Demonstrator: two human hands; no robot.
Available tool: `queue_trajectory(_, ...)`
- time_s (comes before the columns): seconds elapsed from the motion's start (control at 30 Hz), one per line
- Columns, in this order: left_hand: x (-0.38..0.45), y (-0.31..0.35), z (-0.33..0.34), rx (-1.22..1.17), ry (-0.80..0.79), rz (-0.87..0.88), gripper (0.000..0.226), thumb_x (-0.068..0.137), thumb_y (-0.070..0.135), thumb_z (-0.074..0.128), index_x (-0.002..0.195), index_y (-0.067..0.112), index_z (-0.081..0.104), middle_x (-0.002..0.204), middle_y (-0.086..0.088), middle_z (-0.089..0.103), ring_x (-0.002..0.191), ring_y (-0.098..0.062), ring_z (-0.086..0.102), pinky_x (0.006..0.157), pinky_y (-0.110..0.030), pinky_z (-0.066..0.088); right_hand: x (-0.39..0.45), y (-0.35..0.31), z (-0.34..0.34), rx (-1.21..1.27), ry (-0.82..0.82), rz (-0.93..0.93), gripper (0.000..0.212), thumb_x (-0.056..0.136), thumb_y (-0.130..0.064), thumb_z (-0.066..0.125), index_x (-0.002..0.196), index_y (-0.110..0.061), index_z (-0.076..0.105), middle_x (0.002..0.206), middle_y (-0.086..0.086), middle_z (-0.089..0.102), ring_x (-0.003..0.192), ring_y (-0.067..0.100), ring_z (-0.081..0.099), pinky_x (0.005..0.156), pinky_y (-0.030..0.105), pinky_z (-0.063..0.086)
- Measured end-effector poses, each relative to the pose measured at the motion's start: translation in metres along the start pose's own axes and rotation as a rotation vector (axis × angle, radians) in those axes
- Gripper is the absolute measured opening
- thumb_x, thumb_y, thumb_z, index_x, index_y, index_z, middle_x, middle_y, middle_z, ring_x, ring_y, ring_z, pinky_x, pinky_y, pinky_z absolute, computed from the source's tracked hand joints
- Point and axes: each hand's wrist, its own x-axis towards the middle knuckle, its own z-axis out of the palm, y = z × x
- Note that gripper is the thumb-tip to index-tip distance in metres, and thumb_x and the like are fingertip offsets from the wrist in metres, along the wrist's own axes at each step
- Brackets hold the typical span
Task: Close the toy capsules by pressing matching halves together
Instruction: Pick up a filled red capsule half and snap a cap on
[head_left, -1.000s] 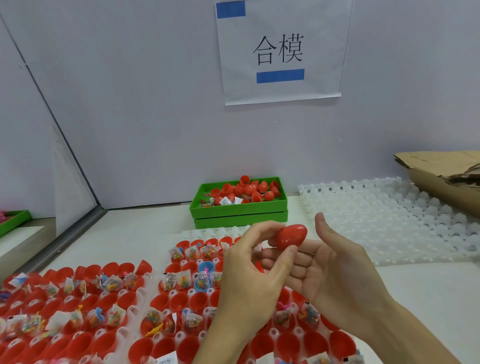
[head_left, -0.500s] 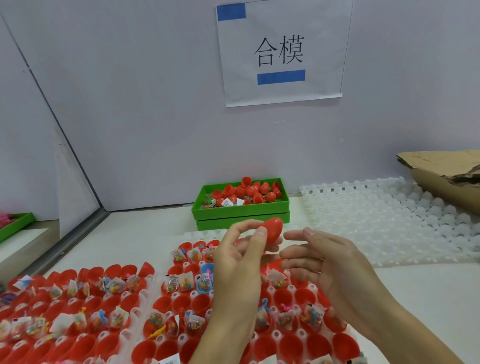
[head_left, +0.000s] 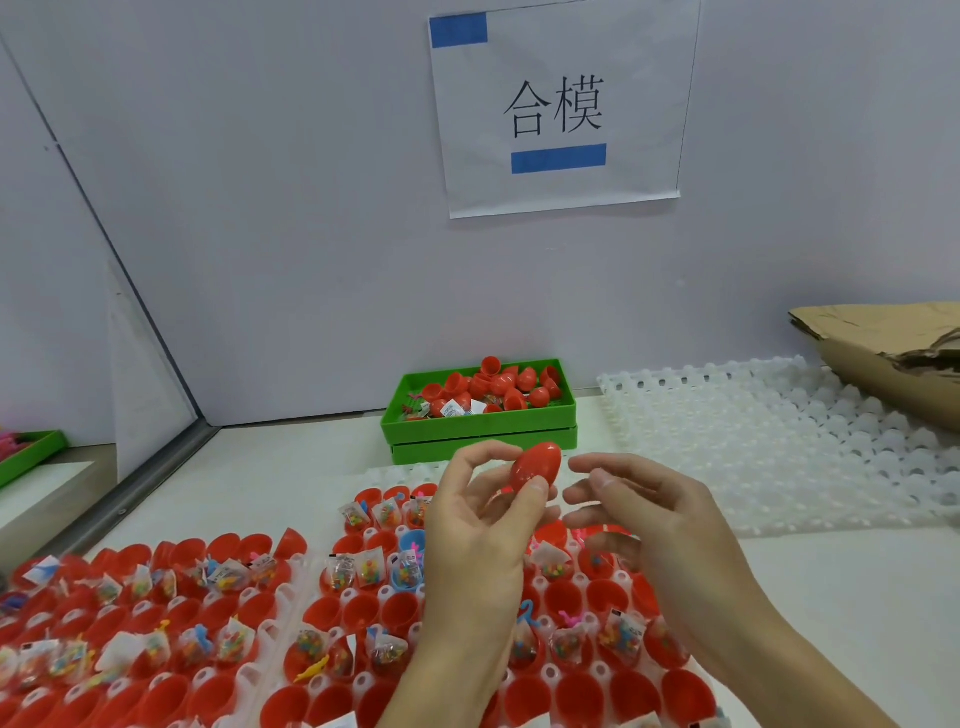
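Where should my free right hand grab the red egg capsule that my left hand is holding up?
Judging by its pose, take the upper rounded end of the red capsule, coming from its right. The left hand pinches its lower end, so the top is bare, and the right hand hovers open on that side.

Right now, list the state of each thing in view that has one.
Red capsule: closed, pinched in the left hand.
Right hand: empty, fingers loosely curled.
Capsule halves in trays: open, some hold bagged toys.
Green bin: holds loose red halves.
White tray: no capsules in it.
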Motion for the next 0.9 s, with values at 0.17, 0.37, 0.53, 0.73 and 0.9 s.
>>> queue_trajectory(0.17,-0.001,0.0,0.002,0.046,-0.038,0.009,0.011,0.081,0.028,0.073,0.091,0.031,0.07,0.086,-0.007,0.076,0.079,-0.022,0.074,0.064,-0.024,0.058,-0.004,0.001,0.0,-0.203,-0.05,-0.229,0.034,0.09,-0.014,0.067,0.112,-0.039,0.069,0.107,-0.013,0.072,0.099,0.007,0.069,0.075,0.025,0.059)
queue_trajectory(0.37,-0.004,0.0,0.004,0.029,-0.145,-0.006,0.018,0.083,0.029,0.067,0.1,0.028,0.073,0.093,-0.009,0.075,0.086,-0.024,0.074,0.076,-0.03,0.059,0.0,-0.004,-0.006,-0.131,0.02,-0.271,0.02,0.076,-0.026,0.071,0.096,-0.028,0.076,0.089,-0.008,0.077,0.085,0.011,0.073,0.072,0.023,0.059)
queue_trajectory(0.53,-0.004,0.001,0.005,0.02,-0.184,0.032,0.026,0.083,0.023,0.066,0.109,0.021,0.071,0.094,-0.012,0.075,0.088,-0.026,0.074,0.078,-0.029,0.059,0.0,-0.007,-0.007,-0.092,0.024,-0.301,0.023,0.07,-0.031,0.071,0.093,-0.027,0.075,0.087,-0.008,0.077,0.084,0.009,0.073,0.07,0.018,0.057)
queue_trajectory(0.73,-0.006,0.004,0.005,0.044,-0.205,0.08,0.027,0.081,0.028,0.072,0.107,0.021,0.071,0.097,-0.008,0.076,0.089,-0.024,0.074,0.077,-0.025,0.059,-0.001,-0.009,-0.006,-0.069,-0.008,-0.3,0.024,0.071,-0.028,0.071,0.094,-0.027,0.076,0.088,-0.008,0.077,0.086,0.009,0.073,0.071,0.016,0.056)
queue_trajectory(0.9,-0.006,0.003,0.004,0.114,-0.165,0.105,0.017,0.079,0.027,0.07,0.095,0.03,0.073,0.089,-0.004,0.077,0.08,-0.022,0.075,0.07,-0.026,0.06,-0.003,-0.012,-0.006,-0.025,-0.041,-0.29,0.025,0.068,-0.025,0.072,0.092,-0.026,0.077,0.089,-0.005,0.078,0.086,0.01,0.074,0.07,0.014,0.055)
